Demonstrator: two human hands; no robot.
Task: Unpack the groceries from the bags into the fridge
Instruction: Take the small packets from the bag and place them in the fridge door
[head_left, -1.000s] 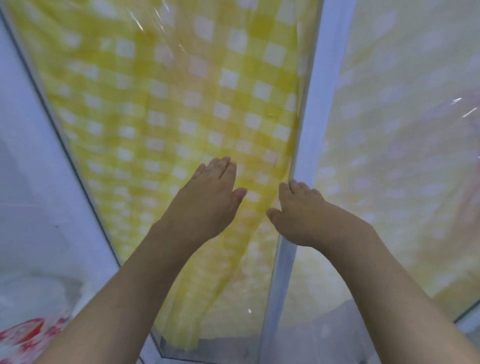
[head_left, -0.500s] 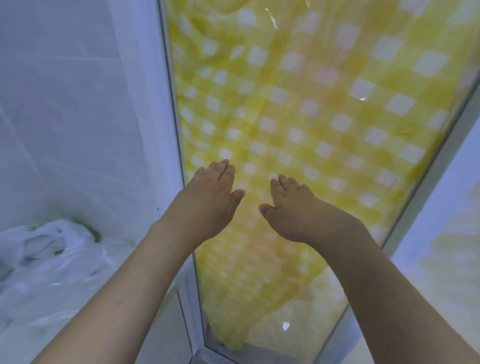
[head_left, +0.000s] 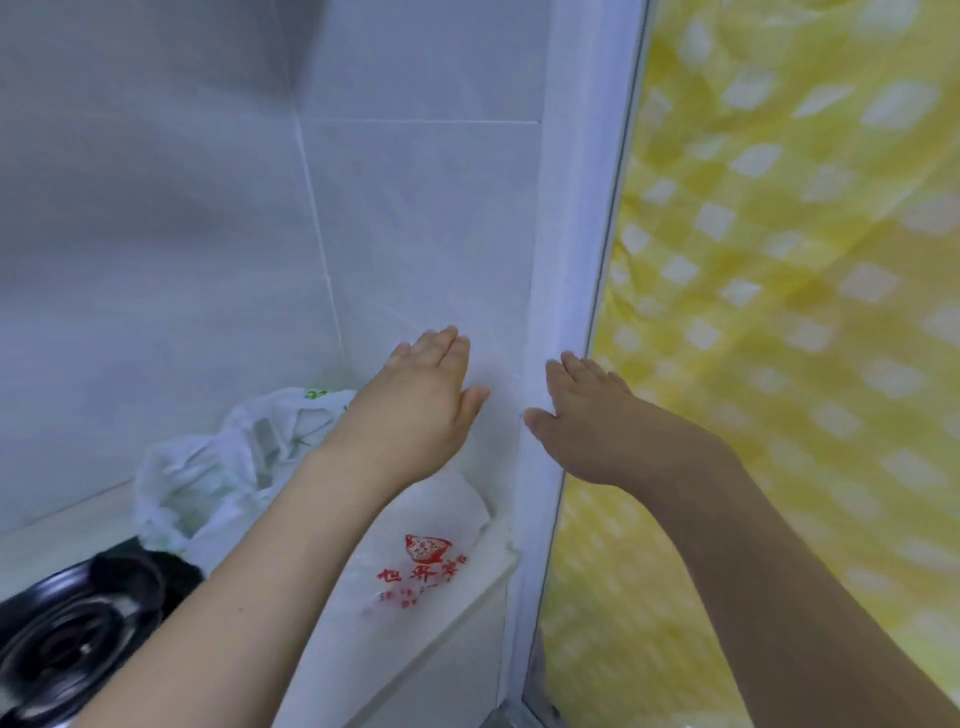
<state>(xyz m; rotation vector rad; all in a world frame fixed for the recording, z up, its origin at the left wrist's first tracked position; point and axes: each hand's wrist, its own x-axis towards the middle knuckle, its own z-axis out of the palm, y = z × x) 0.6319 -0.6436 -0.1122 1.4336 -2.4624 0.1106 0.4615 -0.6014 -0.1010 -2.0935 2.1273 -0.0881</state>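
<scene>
Both my hands are stretched forward with straight fingers and hold nothing. My left hand (head_left: 415, 410) hovers above two white plastic grocery bags on the counter. One bag (head_left: 410, 566) carries red print and lies under my left forearm. The other bag (head_left: 218, 467), with a little green print, sits crumpled behind it against the tiled wall. My right hand (head_left: 592, 421) is in front of the white door frame (head_left: 576, 260). No fridge is in view.
A black gas burner (head_left: 78, 634) sits at the lower left on the white counter. Grey-white wall tiles (head_left: 208, 234) fill the left. A glass pane with a yellow checked curtain (head_left: 789, 312) behind it fills the right.
The view has swung left: the yellow checked pane slid from the centre to the right, and the tiled wall, the bags and the burner came into sight. Both hands stay open and outstretched.
</scene>
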